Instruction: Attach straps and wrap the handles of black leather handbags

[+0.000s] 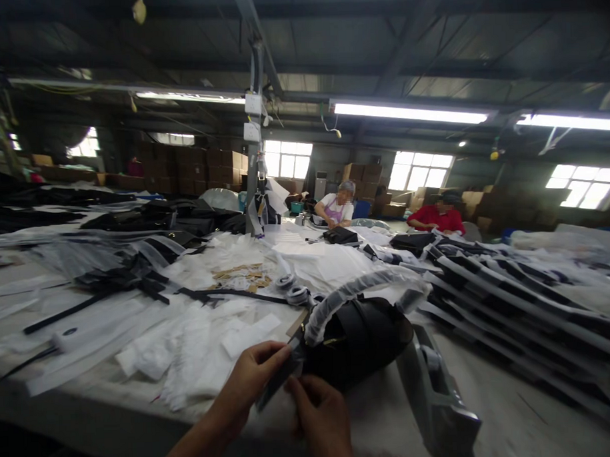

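We hold both hands low in front of us, over the near side of the pale worktop (376,422). Our left hand (240,384) reaches up and to the right from its forearm, wrist nearly straight, the thumb and index finger pinching a dark, glossy flat piece (280,379) near its upper end. The piece slants down and to the left from those fingers. Our right hand (324,418) comes up from below with its back toward us, fingers curled and thumb raised beside the piece; we cannot tell whether these fingers grip its edge or only rest near it.

Just beyond our fingers, to the right, the black bag (363,336) lies on the worktop, its handle (357,288) arching above it in translucent wrapping. Farther right of the fingers, beside the bag, stands a grey tape dispenser (438,397), and past it a broad stack of black and white strips (512,301).

Left of the fingers spread crumpled white sheets (179,346), with black straps (131,278) behind them. Beyond the fingers, behind the bag, are small white rolls (294,292). Well apart on the far side, 2 people work: 1 in a white top (337,209), 1 in red sleeves (437,218).
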Demonstrator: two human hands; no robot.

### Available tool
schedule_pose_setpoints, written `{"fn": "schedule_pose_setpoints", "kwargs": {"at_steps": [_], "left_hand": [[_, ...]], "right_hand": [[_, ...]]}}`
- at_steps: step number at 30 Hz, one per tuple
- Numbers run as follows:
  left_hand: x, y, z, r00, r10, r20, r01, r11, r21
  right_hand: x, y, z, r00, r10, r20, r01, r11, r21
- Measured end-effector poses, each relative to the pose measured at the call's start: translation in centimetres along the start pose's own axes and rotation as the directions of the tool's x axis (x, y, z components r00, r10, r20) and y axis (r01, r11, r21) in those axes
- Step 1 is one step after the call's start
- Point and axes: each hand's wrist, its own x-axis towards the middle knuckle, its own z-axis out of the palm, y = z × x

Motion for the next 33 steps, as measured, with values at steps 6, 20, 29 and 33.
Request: {"fn": "schedule_pose_setpoints", "kwargs": {"at_steps": [6, 20, 29, 33], "left_hand": [[-0.2, 0.3, -0.3, 1.000, 0.012, -0.016, -0.012, 0.999, 0.034], [-0.4, -0.9, -0.8, 0.998, -0.048, -0.043, 0.046, 0.998, -0.039], [0.7, 0.4, 0.6, 0.995, 0.100, -0.005, -0.100, 0.995, -0.006], [0.8, -0.6, -0.3, 0.989, 0.136, -0.058, -0.133, 0.990, 0.056]], "right_hand": [[-0.4, -0.4, 0.0, 0.998, -0.044, -0.053, 0.044, 0.999, -0.007], [-0.5, 0.0, 0.2, 0.995, -0.069, -0.071, 0.070, 0.998, 0.007], [0.8, -2.6, -0.5, 0.992, -0.083, -0.096, 0.077, 0.995, -0.066], [1.3, -2.8, -0.2, 0.985, -0.084, -0.151, 0.069, 0.992, -0.101]]}}
